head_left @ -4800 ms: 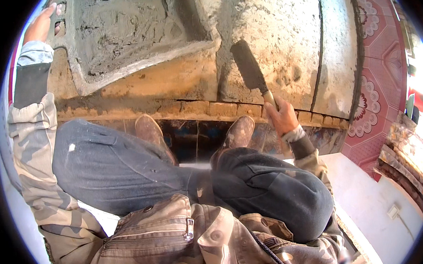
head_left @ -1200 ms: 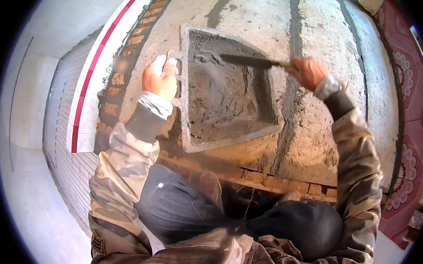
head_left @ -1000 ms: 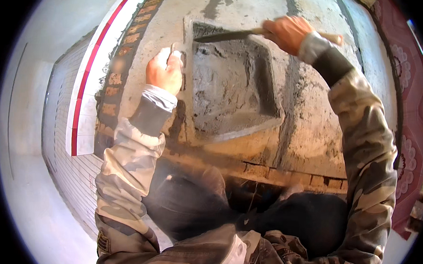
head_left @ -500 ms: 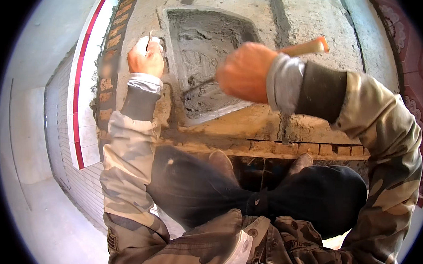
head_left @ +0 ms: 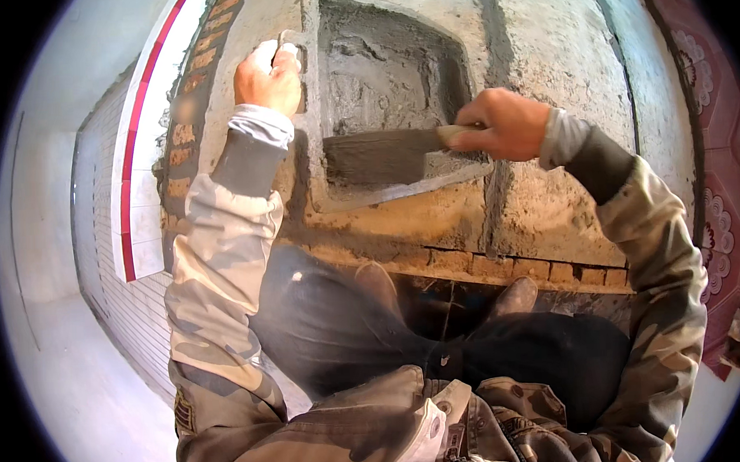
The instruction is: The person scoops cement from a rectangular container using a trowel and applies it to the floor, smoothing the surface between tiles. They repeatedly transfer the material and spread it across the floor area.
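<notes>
My right hand [head_left: 502, 124] grips the handle of a flat trowel [head_left: 379, 156] whose grey, mortar-covered blade lies along the lower part of a square recess [head_left: 387, 65] in a rough plastered wall. My left hand [head_left: 268, 77] is closed on a pale object at the recess's left edge; what it is I cannot tell. Wet grey mortar coats the inside of the recess and its bottom ledge [head_left: 401, 188]. Both camouflage sleeves reach up from below.
A row of exposed bricks [head_left: 537, 269] runs under the plastered wall. My knees in dark trousers [head_left: 350, 331] and two shoes sit just below it. A white tiled wall with a red stripe [head_left: 133, 183] stands at the left. A red patterned surface [head_left: 720, 216] lies at the right.
My right hand swung the trowel from the top of the recess, away, then down to its lower edge. The left hand stayed at the recess's left side.
</notes>
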Demonstrator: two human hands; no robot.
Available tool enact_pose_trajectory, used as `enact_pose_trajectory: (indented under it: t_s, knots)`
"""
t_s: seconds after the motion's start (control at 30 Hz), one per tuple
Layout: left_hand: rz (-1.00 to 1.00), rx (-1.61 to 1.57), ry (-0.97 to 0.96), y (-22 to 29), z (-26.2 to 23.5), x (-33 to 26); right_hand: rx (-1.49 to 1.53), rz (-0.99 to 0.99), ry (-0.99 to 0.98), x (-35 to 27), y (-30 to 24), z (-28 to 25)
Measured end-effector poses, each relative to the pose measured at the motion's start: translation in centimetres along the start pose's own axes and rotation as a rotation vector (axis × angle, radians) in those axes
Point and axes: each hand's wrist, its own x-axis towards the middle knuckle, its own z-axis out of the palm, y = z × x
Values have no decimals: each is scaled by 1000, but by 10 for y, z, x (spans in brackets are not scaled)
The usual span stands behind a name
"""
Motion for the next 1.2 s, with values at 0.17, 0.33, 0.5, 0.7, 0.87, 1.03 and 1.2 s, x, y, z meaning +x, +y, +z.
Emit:
enact_pose_trajectory:
  t_s: [0.17,0.33,0.5,0.7,0.87,1.03,1.2]
  knots:
    - [45,-76,-5,27,2,-4,-78,-111,87,34,37,17]
    - [134,-67,-10,38,0,-7,14,-130,208,47,92,57]
    - [188,-66,4,33,-1,-13,-130,-8,173,10,117,52]
    - [185,-94,-39,48,-5,-11,71,1,229,7,61,33]
    - [208,-81,-65,45,-5,-15,104,175,184,17,80,59]
    - [289,-141,-45,53,7,-12,-63,264,159,-29,142,77]
    - [325,-117,-73,53,1,-12,180,178,156,-18,93,70]
